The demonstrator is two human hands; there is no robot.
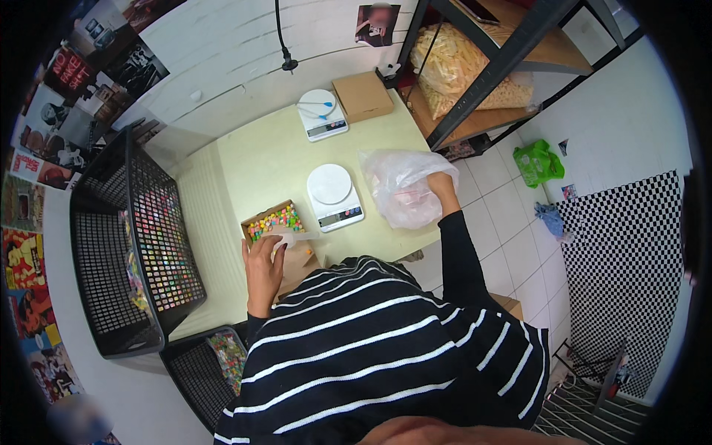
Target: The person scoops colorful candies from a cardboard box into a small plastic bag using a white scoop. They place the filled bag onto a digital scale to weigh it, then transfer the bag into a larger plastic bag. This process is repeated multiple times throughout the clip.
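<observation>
My left hand [263, 270] is over a small open cardboard box [258, 216], thumb and fingers around a translucent plastic scoop [303, 236]. Inside the box lie many small colourful candy-like pieces [281, 218]. On the right side of the table my right hand [441, 186] reaches into a large, thin plastic bag [389, 167]. Its fingers are hidden in the bag's folds, and pinkish bags or packets [410, 194] show faintly through the film. Between the two hands stands a white kitchen scale [329, 183] with a bare round plate.
A second scale [320, 105] holding blue-tipped implements stands by a closed cardboard box [362, 95] at the back. Black baskets [167, 239] of colourful pieces are on the left. A metal-framed shelf [478, 78] with bags of pale snacks [453, 61] rises at right.
</observation>
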